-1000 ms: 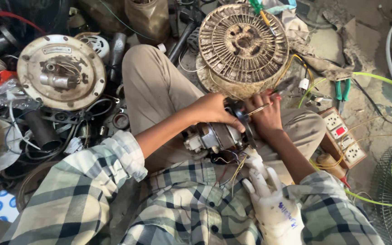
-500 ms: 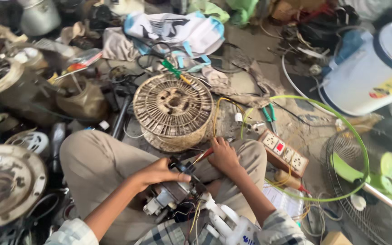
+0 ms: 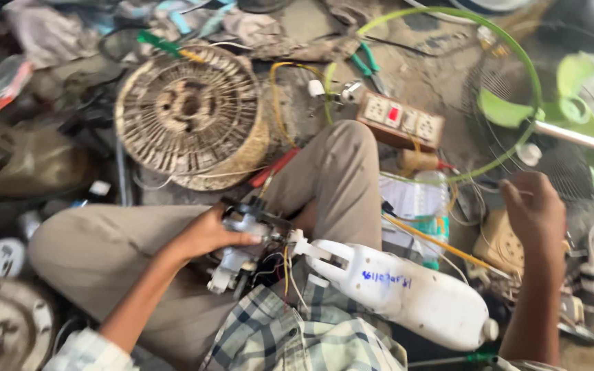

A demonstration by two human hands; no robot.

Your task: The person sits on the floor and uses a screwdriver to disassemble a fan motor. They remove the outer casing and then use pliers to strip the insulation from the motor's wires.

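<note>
I sit cross-legged in khaki trousers on a cluttered floor. My left hand [image 3: 209,235] grips a small fan motor [image 3: 242,257] with loose wires, resting in my lap. A white plastic fan body [image 3: 407,292] lies on my lap beside the motor, joined to it by wires. My right hand [image 3: 536,213] has reached out to the right, fingers loosely curled, above a beige round part [image 3: 502,245] and a tangle of wires; I see nothing in it.
A round wire fan guard [image 3: 190,113] lies ahead of my knee. A socket strip [image 3: 400,120] and green-handled pliers [image 3: 366,65] lie beyond. A green-bladed fan [image 3: 551,117] with a green ring sits right. Metal discs [image 3: 1,330] and scrap crowd the left.
The view has swung rightward. My right hand left the motor and reached out to the right. My left hand stays on the motor.
</note>
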